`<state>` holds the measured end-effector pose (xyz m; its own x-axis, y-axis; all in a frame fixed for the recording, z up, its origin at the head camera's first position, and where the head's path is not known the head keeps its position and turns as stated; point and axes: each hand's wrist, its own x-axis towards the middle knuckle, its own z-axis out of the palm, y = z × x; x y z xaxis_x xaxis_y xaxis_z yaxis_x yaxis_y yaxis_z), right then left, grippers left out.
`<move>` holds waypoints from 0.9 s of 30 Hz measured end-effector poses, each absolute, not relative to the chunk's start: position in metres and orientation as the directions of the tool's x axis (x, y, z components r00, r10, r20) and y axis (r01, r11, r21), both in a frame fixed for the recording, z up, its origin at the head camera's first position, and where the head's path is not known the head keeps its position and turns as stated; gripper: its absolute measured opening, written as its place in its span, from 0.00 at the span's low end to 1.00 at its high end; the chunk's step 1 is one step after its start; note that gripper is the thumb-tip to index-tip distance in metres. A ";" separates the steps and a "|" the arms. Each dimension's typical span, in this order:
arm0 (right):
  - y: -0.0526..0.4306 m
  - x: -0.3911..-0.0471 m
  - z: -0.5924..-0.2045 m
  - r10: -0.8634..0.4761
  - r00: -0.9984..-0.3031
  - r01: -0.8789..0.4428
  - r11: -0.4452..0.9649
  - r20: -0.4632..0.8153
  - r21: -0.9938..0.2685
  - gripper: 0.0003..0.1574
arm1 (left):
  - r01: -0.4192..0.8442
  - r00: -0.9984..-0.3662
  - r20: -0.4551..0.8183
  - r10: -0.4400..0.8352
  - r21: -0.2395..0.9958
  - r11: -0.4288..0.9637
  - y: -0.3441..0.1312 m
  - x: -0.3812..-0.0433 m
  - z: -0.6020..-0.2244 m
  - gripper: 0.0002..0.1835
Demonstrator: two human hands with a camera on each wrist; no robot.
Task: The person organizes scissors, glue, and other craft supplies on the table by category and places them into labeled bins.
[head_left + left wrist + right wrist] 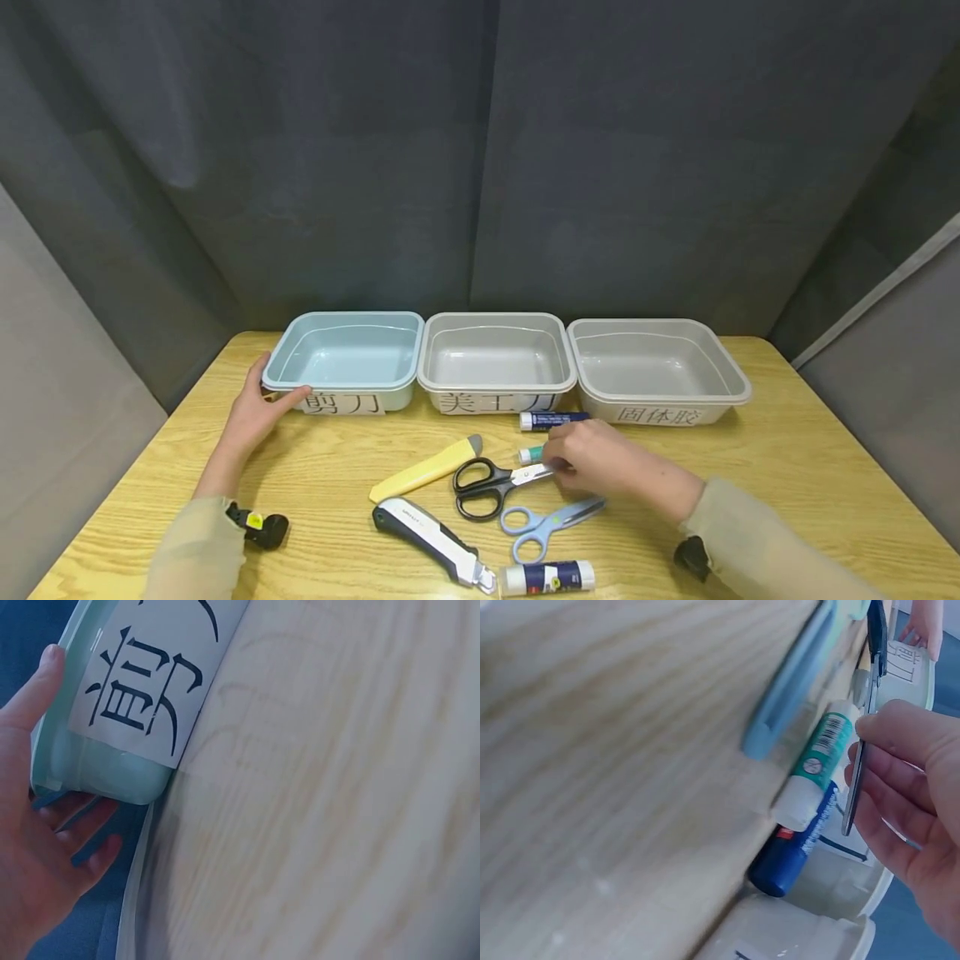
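My right hand [588,454] pinches the blades of black-handled scissors [531,473] between thumb and fingers; in the right wrist view the blade [853,799] stands edge-on against the fingertips. Just beyond lie a green glue stick [821,754] and a dark blue glue stick [780,866]. Light blue scissors [553,522] lie on the near side of that hand. At the left end of a light blue bin [345,387], my left hand [251,408] rests on the corner, thumb along the front rim. Its other fingers [94,825] extend loosely beside the bin's end.
A middle grey bin [497,388] and a right grey bin [663,399] stand beside the blue one, all with paper labels. On the wooden table lie a yellow box cutter [427,469], a white-and-black utility knife [431,532] and a nearer glue stick [551,577]. Dark curtains [480,167] hang behind.
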<state>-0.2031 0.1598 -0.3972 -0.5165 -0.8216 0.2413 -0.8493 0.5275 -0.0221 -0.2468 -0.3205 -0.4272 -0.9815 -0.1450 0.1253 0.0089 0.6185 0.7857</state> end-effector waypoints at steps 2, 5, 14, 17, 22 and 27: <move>0.158 -0.203 -0.394 -0.821 -0.511 -0.850 0.527 0.255 -0.006 0.11 | 0.007 -0.981 0.123 -0.147 0.788 0.615 -0.320 -0.246 -0.426 0.55; 0.155 -0.203 -0.390 -0.830 -0.485 -0.855 0.516 0.276 0.050 0.09 | 0.001 -0.983 0.113 -0.145 0.790 0.613 -0.319 -0.245 -0.425 0.55; 0.146 -0.207 -0.387 -0.855 -0.419 -0.835 0.495 0.304 0.241 0.08 | 0.005 -0.983 0.115 -0.143 0.794 0.608 -0.317 -0.244 -0.423 0.55; 0.144 -0.208 -0.387 -0.859 -0.400 -0.820 0.491 0.320 0.295 0.09 | -0.003 -0.983 0.110 -0.149 0.796 0.605 -0.317 -0.244 -0.423 0.55; 0.142 -0.211 -0.389 -0.858 -0.399 -0.798 0.498 0.323 0.339 0.10 | -0.011 -0.983 0.100 -0.151 0.799 0.601 -0.317 -0.243 -0.423 0.55; 0.141 -0.212 -0.390 -0.858 -0.414 -0.794 0.504 0.304 0.341 0.14 | -0.006 -0.983 0.104 -0.150 0.803 0.596 -0.317 -0.244 -0.424 0.55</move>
<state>-0.2120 0.1408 -0.3896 -0.4138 -0.8581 0.3041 -0.7937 0.5036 0.3412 -0.2435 -0.3170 -0.4241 -0.9832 -0.1499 0.1040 -0.0059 0.5958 0.8031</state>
